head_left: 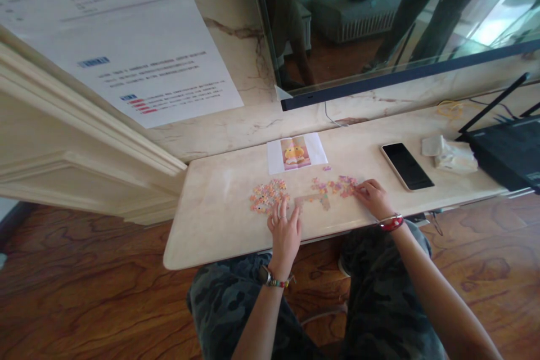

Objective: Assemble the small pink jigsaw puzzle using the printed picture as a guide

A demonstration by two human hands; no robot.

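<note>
My left hand (pixel 284 230) lies with fingers apart at the lower right edge of a pile of orange and yellow jigsaw puzzle pieces (pixel 266 194). To the right, my right hand (pixel 373 198) has its fingers drawn together, the tips at the edge of a cluster of pink and purple puzzle pieces (pixel 335 184). Whatever is between those fingertips is too small to make out. Between the hands lies a partly joined strip of puzzle pieces (pixel 311 198), bent down at its right end. Behind, a creased sheet with a picture of a yellow figure (pixel 296 153) lies flat, a lone purple piece (pixel 327 168) near its corner.
On the long pale tabletop (pixel 211 208), a phone (pixel 407 166) lies right of my right hand. Farther right are a crumpled white packet (pixel 455 156) and a black router (pixel 510 146) with antennas. A television (pixel 379 28) overhangs the back; a printed sheet (pixel 139 56) hangs on the wall.
</note>
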